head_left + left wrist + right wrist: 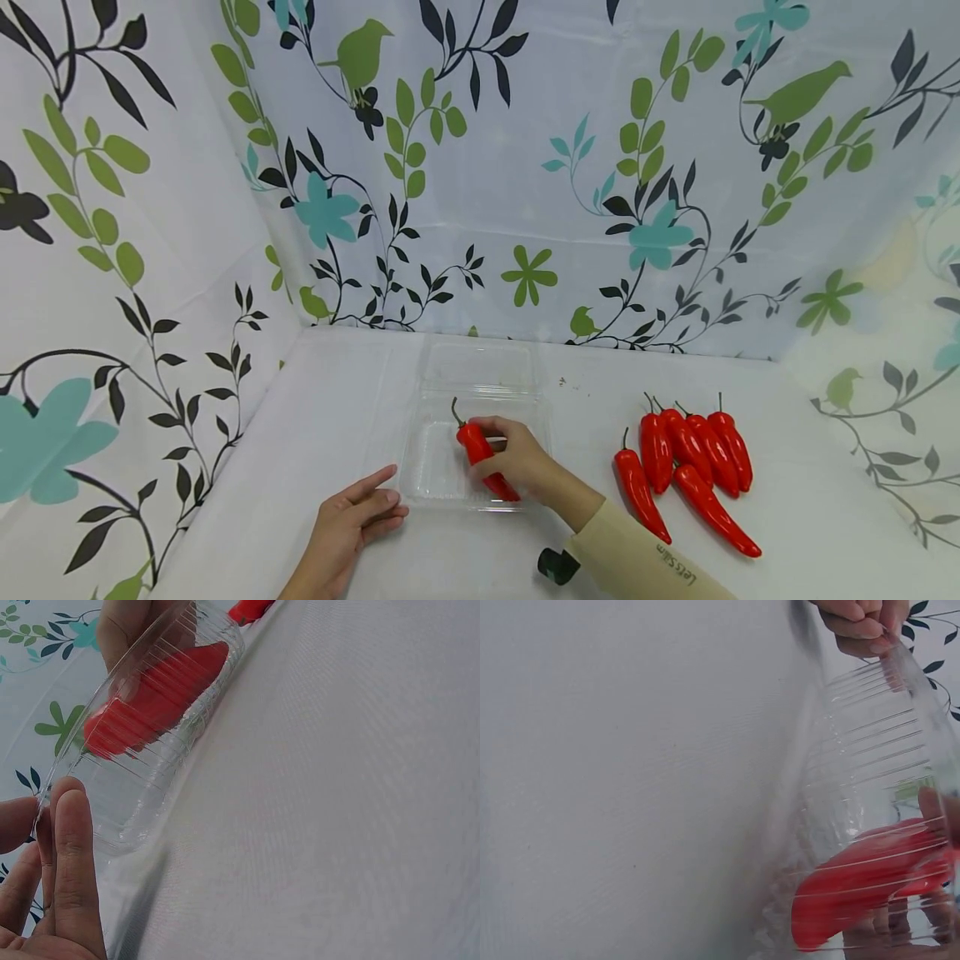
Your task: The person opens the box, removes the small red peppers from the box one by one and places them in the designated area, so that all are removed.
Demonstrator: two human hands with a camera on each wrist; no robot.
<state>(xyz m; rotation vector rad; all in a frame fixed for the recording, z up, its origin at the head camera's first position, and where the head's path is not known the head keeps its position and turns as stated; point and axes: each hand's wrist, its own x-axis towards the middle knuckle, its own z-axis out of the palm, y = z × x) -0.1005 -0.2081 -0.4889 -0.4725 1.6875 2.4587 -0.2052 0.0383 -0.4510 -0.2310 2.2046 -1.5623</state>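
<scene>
My right hand (522, 458) grips a red chili pepper (476, 443) by its body, with the stem pointing up and to the left. The pepper is within the clear plastic container (433, 454), whose hinged lid (480, 363) lies folded back behind it. Through the ribbed wall, the left wrist view shows the pepper (154, 705) lying along the container's near side. At the front left corner, my left hand (351, 523) pinches the container's rim between thumb and fingers. The right wrist view shows that hand (862, 626) at the rim, with the pepper (847, 889) lower down.
Several red chili peppers (691, 454) lie grouped on the white tabletop (330, 417) to the right. A small dark green object (558, 567) sits near the right sleeve. Patterned cloth (525, 167) hangs behind and along both sides.
</scene>
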